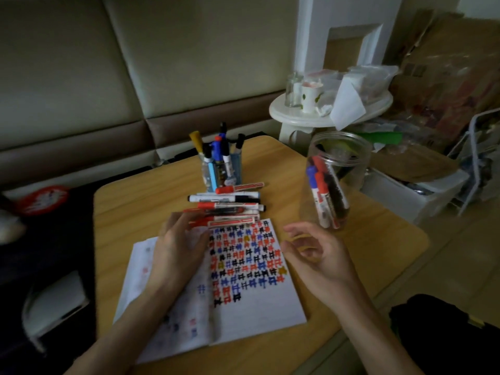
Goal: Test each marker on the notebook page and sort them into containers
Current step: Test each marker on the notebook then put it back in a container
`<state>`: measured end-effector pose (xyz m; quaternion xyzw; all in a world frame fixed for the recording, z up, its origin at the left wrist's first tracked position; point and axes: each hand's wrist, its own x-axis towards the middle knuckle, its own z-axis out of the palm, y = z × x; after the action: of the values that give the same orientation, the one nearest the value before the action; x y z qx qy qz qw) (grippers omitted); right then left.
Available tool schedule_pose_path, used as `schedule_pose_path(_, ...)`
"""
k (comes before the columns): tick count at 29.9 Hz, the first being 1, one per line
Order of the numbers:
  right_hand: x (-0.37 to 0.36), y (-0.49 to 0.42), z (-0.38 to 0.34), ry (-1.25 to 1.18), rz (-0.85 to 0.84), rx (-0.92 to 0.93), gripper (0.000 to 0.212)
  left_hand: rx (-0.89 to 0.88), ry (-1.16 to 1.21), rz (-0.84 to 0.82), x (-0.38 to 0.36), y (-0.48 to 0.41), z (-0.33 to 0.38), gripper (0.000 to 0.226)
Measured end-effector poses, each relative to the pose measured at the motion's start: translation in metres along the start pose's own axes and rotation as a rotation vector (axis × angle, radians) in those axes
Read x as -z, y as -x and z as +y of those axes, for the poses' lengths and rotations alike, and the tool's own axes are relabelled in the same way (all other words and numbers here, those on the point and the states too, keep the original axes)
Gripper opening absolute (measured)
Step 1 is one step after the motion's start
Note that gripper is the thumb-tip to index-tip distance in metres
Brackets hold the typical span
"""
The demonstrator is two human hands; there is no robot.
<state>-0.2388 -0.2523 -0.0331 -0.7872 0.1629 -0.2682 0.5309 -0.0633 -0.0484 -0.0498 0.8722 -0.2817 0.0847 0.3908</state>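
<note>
I see my left hand [178, 247] lying across the left page of the notebook [259, 309], just left of centre frame. Its fingers are fairly straight and reach up toward the nearest red one in the row of markers [230, 205]. I judge it is both pinning the page flat and going for the next marker to test. Motion blur stops me telling whether the fingertips touch that marker.

My right hand [319, 258] hovers right of centre, past the notebook's right edge, fingers loosely curled and holding nothing. It looks ready to take a marker for writing.

The untested markers lie stacked sideways at centre frame, just above the notebook's top edge and close to the writing. Sorted ones stand in 2 containers: a holder [236, 169] above the row and a clear jar [357, 163] at right of centre, both on the table [130, 212]. Set well apart like that, the 2 groups should not get mixed.

The right page is over half filled with red, blue, black and some yellow marks. I cannot read them. My left hand covers the left ends of the lowest markers, so I cannot count the row. The dark shapes at the left edge are too dim to name.
</note>
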Motion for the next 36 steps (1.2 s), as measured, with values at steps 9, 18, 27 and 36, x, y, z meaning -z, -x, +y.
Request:
schedule_pose_path(9, -0.018, 0.000, 0.009, 0.023, -0.060, 0.008, 0.023, 0.097, -0.139, 0.019, -0.003, -0.009, -0.009, 0.035)
schedule_pose_path(18, -0.023, 0.003, 0.010, 0.033, -0.070, -0.015, 0.024, -0.248, -0.355, 0.025, -0.008, -0.016, 0.004, 0.046)
schedule_pose_path(27, -0.025, 0.003, 0.008, 0.048, -0.085, -0.021, 0.024, -0.318, -0.305, -0.053, -0.023, -0.036, 0.009, 0.032)
schedule_pose_path(36, -0.024, 0.002, 0.005, 0.071, -0.081, -0.017, 0.021, -0.394, -0.145, 0.008, -0.021, -0.036, 0.014, 0.021)
